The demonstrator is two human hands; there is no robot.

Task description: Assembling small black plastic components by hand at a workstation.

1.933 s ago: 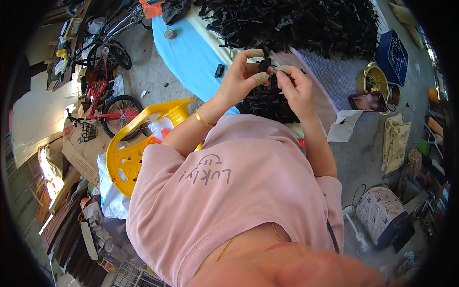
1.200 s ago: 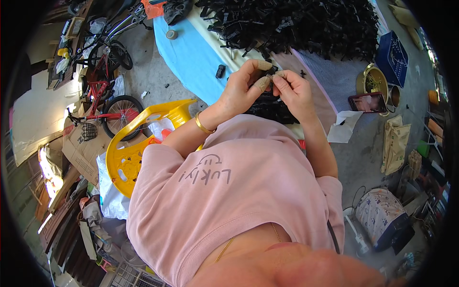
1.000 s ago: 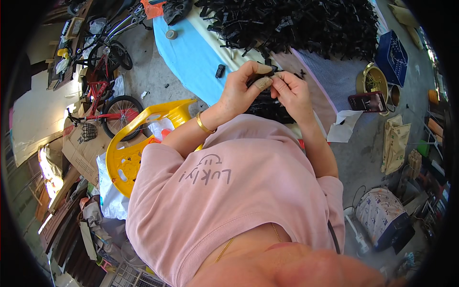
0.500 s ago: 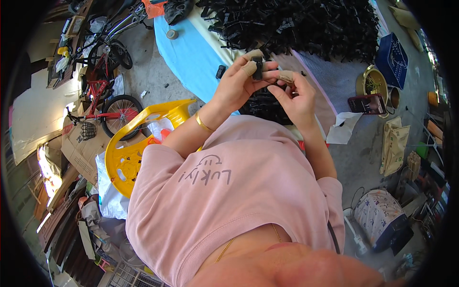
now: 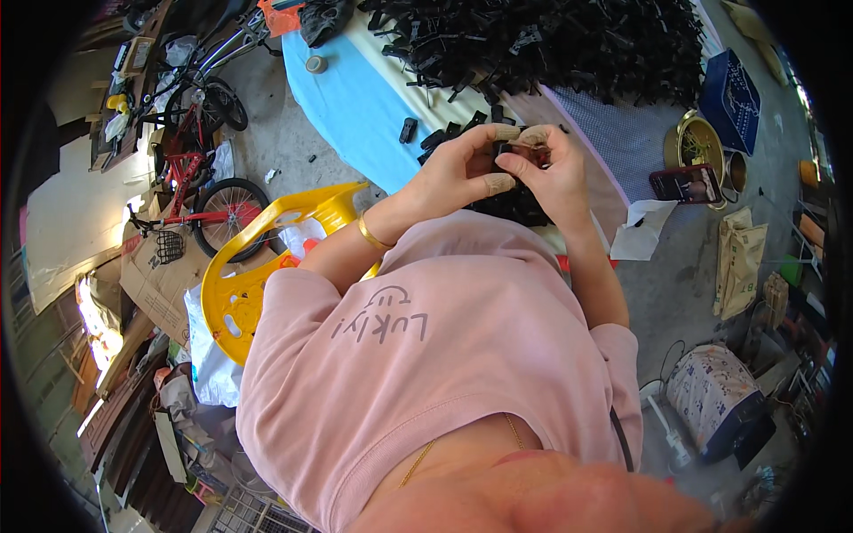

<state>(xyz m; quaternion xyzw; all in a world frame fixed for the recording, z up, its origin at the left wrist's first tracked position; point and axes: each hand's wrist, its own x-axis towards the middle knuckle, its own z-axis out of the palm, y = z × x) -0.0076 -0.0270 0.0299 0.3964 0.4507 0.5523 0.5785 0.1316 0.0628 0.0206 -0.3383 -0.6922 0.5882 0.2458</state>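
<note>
My left hand [image 5: 451, 174] and my right hand [image 5: 556, 178] meet over my lap, both with tan wraps on some fingertips. Pinched between them is a small black plastic piece [image 5: 506, 149], mostly covered by the fingers. More black pieces [image 5: 508, 210] lie just beneath my hands, and several spill out to the left of them. One loose black piece [image 5: 408, 131] rests by itself on the light blue cloth [image 5: 342, 98]. Beyond my hands rises a large heap of similar black pieces [image 5: 551, 49].
To the left stand a yellow plastic chair [image 5: 233, 293] and a red bicycle [image 5: 191, 209]. A roll of tape [image 5: 316, 64] sits on the blue cloth. At the right are a phone [image 5: 686, 186], a gold-coloured pot [image 5: 693, 147], a blue box [image 5: 730, 102] and a white paper [image 5: 641, 229].
My hands have drawn together, and the right thumb and fingers now close against the left. The black piece, upright in my left fingers before, is now lower and largely hidden.
</note>
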